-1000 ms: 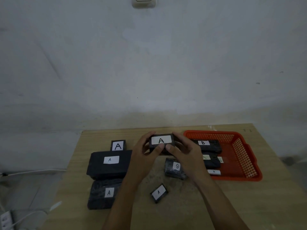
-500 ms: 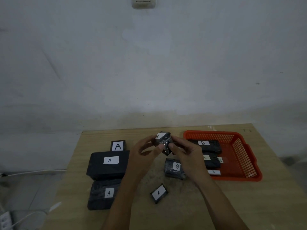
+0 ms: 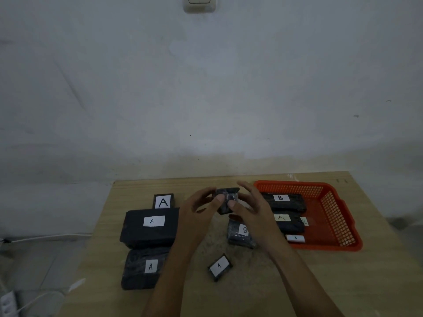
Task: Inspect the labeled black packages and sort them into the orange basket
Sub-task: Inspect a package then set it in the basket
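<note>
A small black package (image 3: 227, 197) is held above the table's middle, its label turned out of sight. My left hand (image 3: 201, 210) pinches its left side with thumb and fingers. My right hand (image 3: 250, 207) pinches its right side, fingers spread behind it. The orange basket (image 3: 332, 216) sits at the right and holds black packages labelled B (image 3: 283, 201) and A (image 3: 289, 223), plus a small one (image 3: 295, 238). On the table lie a package marked 8 (image 3: 239, 234), a small A package (image 3: 219, 267), two large A packages (image 3: 150, 227) (image 3: 143, 267) and a small A box (image 3: 163, 201).
The wooden table (image 3: 251, 289) stands against a white wall with a light switch (image 3: 199, 3) above. A power strip (image 3: 6, 305) and white cables lie on the floor at the lower left.
Both hands have turned the held package over: its A label faced me a second ago, now a plain black side shows. The hands stayed in about the same place.
</note>
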